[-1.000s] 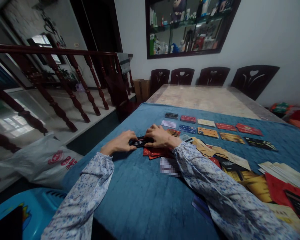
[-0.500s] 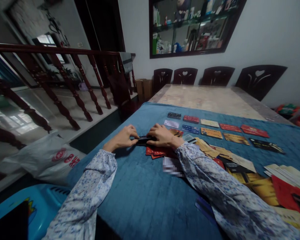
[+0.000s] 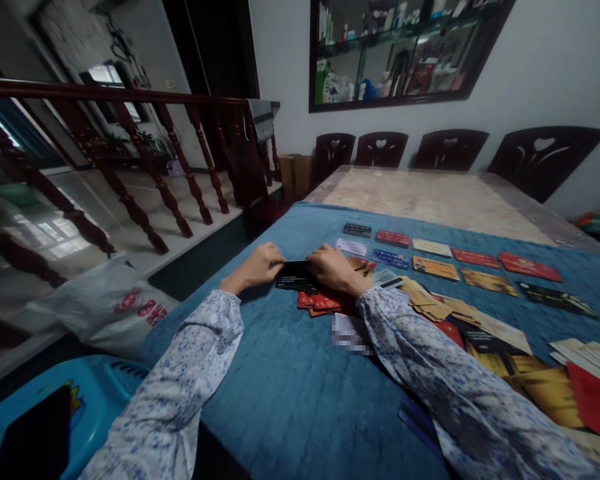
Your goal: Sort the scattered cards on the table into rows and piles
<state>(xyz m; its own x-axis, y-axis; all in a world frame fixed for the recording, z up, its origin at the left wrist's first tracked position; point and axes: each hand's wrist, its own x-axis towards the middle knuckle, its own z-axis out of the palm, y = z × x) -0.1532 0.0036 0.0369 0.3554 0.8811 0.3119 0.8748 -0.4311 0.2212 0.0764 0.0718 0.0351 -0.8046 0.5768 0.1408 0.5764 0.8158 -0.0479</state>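
Pinching a black card [image 3: 293,275] with white print, the left hand [image 3: 263,263] grips its left end and the right hand [image 3: 331,268] its right end, narrowly, thumbs and fingers together; whether more cards are in the grip, I cannot tell. The card is near the left edge of a blue cloth [image 3: 285,400] on a table. Red cards [image 3: 314,307] overlap just below it. Beyond the right hand, 10 cards lie spaced apart in 2 rows of 5, which look finished. Apparently left unarranged are the black card, those red ones, and a loose spread of gold cards [image 3: 545,388] and others beside the right sleeve [image 3: 430,360].
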